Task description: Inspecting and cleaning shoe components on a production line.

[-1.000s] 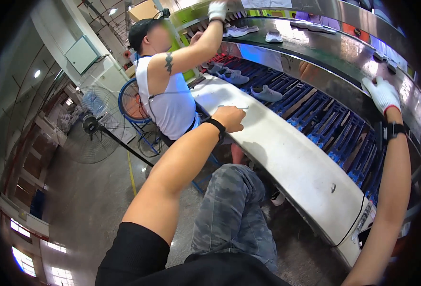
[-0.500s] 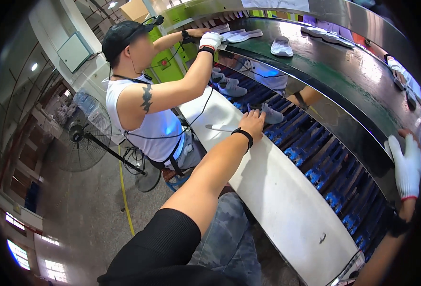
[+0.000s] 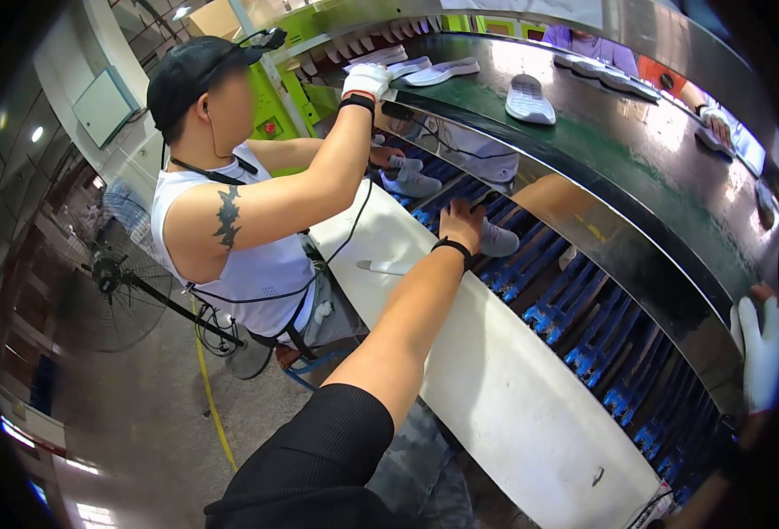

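Note:
My bare left hand (image 3: 463,226), with a black wristband, reaches over the pale ledge to a light grey shoe (image 3: 499,239) on the blue-barred rack (image 3: 544,319). Its fingers curl at the shoe's ankle end; their tips are partly hidden. At the far right, my right hand (image 3: 762,346) wears a white glove with bare fingertips. Its fingers are spread by the edge of the dark green belt (image 3: 619,145), with nothing seen in them. A white shoe sole (image 3: 530,100) lies on the belt, and more pale soles (image 3: 441,73) lie farther left.
Close on my left, a co-worker (image 3: 244,212) has a gloved hand by the belt's soles and the other at a grey shoe (image 3: 411,179). A slim tool (image 3: 382,266) lies on the white ledge (image 3: 530,423). A standing fan (image 3: 112,273) is behind. Across the belt, another person's hand (image 3: 715,123) holds a sole.
The view has swung, moving the scene leftward and down. The co-worker's bare hand has dropped from the soles to the grey shoe. My left hand stays at its shoe, my right at the belt edge.

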Available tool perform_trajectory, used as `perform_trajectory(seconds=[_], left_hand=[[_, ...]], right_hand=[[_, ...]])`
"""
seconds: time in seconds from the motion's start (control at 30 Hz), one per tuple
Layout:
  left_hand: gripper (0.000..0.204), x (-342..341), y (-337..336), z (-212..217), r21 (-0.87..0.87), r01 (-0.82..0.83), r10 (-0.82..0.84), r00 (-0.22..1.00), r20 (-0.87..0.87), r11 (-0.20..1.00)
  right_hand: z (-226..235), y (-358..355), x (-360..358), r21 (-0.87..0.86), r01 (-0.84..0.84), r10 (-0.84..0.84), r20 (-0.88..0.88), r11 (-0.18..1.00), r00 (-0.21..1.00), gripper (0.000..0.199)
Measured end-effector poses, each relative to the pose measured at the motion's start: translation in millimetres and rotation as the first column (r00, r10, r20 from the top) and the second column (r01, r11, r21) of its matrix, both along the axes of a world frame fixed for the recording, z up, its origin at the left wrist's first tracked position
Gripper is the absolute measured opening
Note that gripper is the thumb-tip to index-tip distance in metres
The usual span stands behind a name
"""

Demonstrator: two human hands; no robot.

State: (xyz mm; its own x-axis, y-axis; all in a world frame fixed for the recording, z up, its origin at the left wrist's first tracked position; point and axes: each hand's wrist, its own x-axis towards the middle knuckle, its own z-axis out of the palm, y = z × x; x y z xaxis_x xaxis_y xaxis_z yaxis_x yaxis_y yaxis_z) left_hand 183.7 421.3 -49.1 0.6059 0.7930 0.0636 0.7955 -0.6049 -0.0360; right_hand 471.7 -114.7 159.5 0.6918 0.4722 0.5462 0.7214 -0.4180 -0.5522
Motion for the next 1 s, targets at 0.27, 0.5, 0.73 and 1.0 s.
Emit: perform_trajectory(seconds=[0.27,0.5,0.73,1.0], left_hand=[[0.047,16,-6,16,-0.023,0.264,-0.265,0.964,-0.026,0.964],[0.042,2,-87,79,0.249,0.661,-0.705,0.678,0.208,0.708],[0.051,-83,-185,93,-0.336,0.785,-0.538,0.607,0.586,0.520],[0.052,-107,-279,20,0.222,0.818,-0.764,0.348,0.543,0.530]], right_hand=[[45,81,-82,-0.268,0.110,-0.056,0.199,0.957,0.978,0.053],[61,256,-157,-0.475,-0.030,0.212,0.334,0.879,0.918,0.069],[66,340,-168,-0.536,-0.249,0.482,0.352,0.806,0.802,0.068],[75,338,-184,-0.610,-0.202,0.357,0.143,0.766,0.923,0.075]])
